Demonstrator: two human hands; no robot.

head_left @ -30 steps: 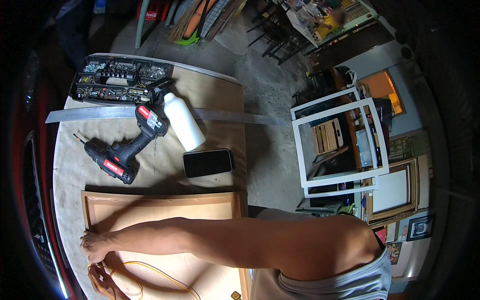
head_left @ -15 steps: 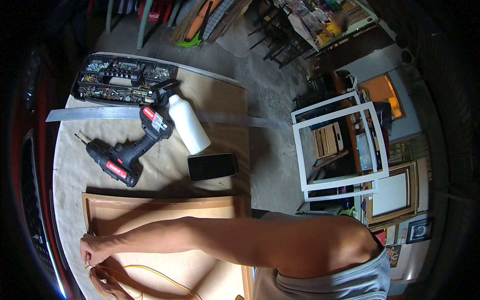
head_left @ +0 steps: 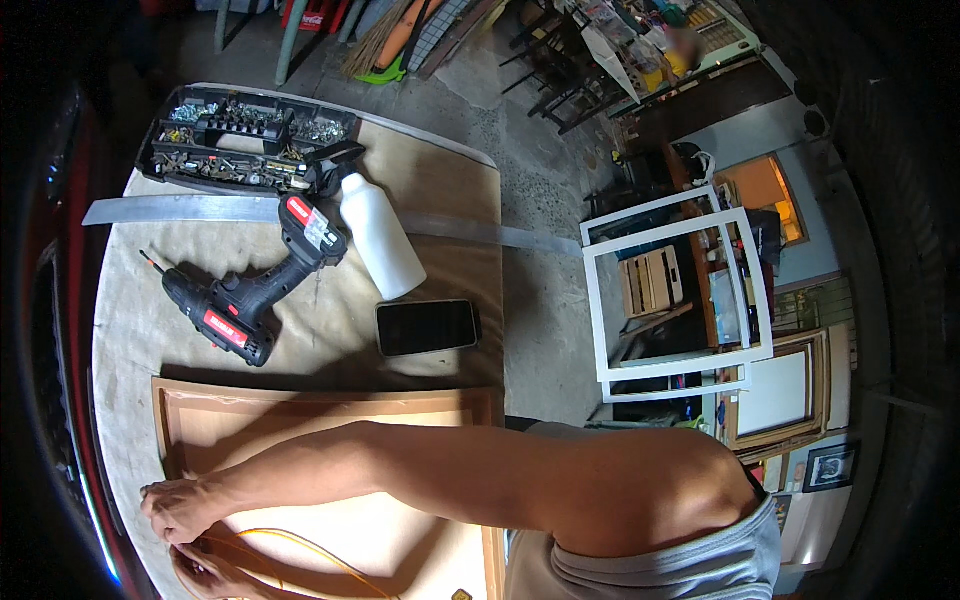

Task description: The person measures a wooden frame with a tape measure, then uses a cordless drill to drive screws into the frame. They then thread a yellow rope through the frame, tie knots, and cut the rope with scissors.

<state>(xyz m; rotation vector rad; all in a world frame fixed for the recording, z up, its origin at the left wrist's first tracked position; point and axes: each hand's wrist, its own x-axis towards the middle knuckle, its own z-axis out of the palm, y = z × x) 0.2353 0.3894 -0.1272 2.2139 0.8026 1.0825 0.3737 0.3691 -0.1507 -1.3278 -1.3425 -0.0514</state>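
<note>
Right hand [head_left: 180, 510]: fingers bunched at the left side of the wooden frame [head_left: 330, 402], grip unclear | left hand [head_left: 208, 575]: just below it, hold cannot be told | yellow cord [head_left: 312, 545]: beside both hands, curving rightward over the panel | versus one second ago: left hand brighter, fewer cord loops showing over it

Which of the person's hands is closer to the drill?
Right. The right hand is below the drill in view, at the left edge of the wooden frame; the left hand is farther, lower still, near the picture's bottom edge.
</note>
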